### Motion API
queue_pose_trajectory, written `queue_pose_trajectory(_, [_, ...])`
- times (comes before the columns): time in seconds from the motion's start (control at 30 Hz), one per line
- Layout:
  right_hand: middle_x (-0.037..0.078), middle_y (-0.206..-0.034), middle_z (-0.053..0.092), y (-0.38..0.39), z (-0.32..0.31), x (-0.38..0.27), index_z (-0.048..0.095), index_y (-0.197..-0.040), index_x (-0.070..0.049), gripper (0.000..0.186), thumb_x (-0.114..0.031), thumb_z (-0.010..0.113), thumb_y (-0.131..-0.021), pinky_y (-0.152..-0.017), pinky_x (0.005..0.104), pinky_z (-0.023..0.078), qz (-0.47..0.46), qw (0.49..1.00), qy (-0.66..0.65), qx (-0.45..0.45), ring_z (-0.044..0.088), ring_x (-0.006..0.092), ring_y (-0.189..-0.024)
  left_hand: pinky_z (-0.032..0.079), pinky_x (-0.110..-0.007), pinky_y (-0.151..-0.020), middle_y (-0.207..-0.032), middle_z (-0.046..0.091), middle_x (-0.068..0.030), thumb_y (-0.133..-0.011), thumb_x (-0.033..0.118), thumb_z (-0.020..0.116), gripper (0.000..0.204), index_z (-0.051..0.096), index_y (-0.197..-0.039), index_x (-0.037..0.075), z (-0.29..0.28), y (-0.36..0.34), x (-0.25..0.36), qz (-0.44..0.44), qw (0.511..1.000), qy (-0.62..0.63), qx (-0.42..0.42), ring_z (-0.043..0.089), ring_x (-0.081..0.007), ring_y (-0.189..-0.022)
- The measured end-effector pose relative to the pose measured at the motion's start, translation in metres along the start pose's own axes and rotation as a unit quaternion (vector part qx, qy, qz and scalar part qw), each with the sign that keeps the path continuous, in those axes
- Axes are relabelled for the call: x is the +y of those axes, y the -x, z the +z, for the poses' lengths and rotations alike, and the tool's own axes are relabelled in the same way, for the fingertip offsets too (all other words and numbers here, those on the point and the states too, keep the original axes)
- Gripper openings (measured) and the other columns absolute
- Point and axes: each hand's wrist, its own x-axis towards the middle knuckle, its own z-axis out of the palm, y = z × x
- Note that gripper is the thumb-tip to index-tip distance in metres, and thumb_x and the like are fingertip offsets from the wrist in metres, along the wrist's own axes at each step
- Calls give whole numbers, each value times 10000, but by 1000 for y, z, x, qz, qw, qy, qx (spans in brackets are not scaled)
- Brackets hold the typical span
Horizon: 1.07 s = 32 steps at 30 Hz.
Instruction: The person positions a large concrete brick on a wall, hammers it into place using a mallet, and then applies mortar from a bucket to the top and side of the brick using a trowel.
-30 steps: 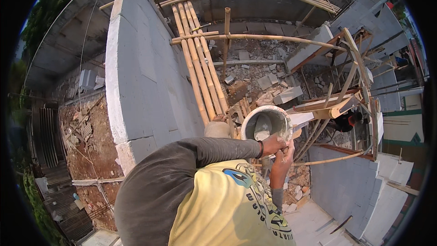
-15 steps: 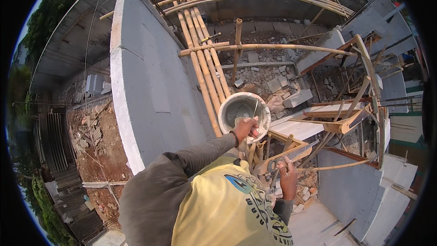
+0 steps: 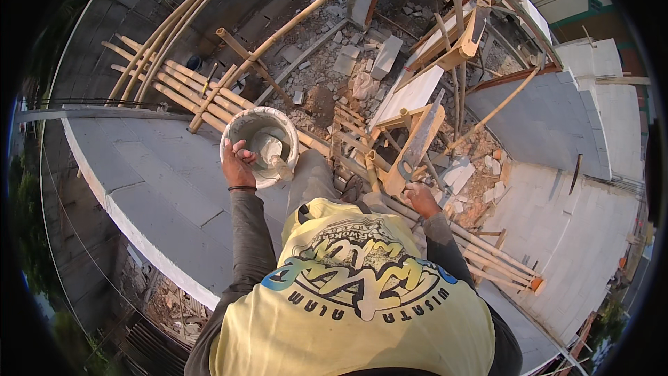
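Observation:
My left hand (image 3: pixel 239 163) is closed at the left rim of a round, mortar-crusted bucket (image 3: pixel 284 122), its fingers curled over the edge. Inside the bucket lies a trowel (image 3: pixel 267 147), its handle leaning on the near rim, with grey mortar around it. The bucket rests by the bamboo poles (image 3: pixel 314 145), beside the block wall. Off to the right, my right hand (image 3: pixel 422 199) is closed beside a handsaw (image 3: pixel 420 141) lying along a wooden plank. What its fingers grip is hidden from view.
A pale block wall (image 3: pixel 170 174) runs along the left. Rubble and loose blocks (image 3: pixel 385 57) lie on the ground far below. Timber framing (image 3: pixel 456 49) rises at the right, and more bamboo poles (image 3: pixel 497 257) extend near my right arm. A hammer (image 3: pixel 209 79) lies across the far poles.
My view has swung to the right, so the bucket shows farther left. The left hand has shifted to the bucket's left rim. The trowel now shows plainly inside.

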Motion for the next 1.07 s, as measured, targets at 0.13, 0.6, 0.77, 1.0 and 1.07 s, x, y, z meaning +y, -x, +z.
queue_pose_trajectory(0.13, [102, -906, 676, 23, 4, 30, 592, -1219, 42, 378, -200, 548, -931, -672, 294, 519, 75, 996, -46, 3, 667, 179, -764, 494, -296, -594, -583, 567, -3, -964, 490, 554, 490, 626, -997, 6, -23, -18, 15, 27, 999, -6, 33, 562, -161, -531])
queue_pose_trajectory(0.6, [91, -1067, 650, -43, 158, -309, 595, -1260, -12, 537, -472, 481, -1009, -854, 295, 476, -285, 929, -228, 58, 588, 151, -958, 536, -275, -702, -677, 633, -102, -1013, 492, 458, 553, 603, -1019, -41, 118, -29, 46, 19, 714, -498, -492, 615, -156, -630])
queue_pose_trajectory(0.77, [104, -1094, 597, -9, 148, -304, 556, -1271, 62, 587, -459, 480, -1011, -861, 277, 449, -241, 759, -597, 99, 543, 127, -1015, 497, -385, -769, -912, 642, -156, -1047, 347, 419, 445, 521, -1224, -48, 158, 21, 15, 238, 569, -481, -623, 638, -251, -838])
queue_pose_trajectory(1.0, [89, -987, 628, 75, 65, -218, 574, -1080, 48, 503, -443, 495, -996, -915, 314, 441, -285, 689, -539, 392, 588, 171, -954, 455, -426, -936, -1131, 592, -208, -1015, 308, 511, 444, 496, -1297, -34, 241, 140, -33, 338, 386, -426, -746, 588, -348, -1070])
queue_pose_trajectory(1.07, [94, -955, 617, 75, 52, -181, 532, -1135, 5, 481, -453, 499, -995, -904, 350, 445, -223, 648, -625, 373, 574, 175, -942, 446, -422, -953, -1167, 590, -208, -1002, 308, 537, 446, 518, -1293, -30, 247, 153, -52, 279, 392, -482, -733, 579, -342, -1109])
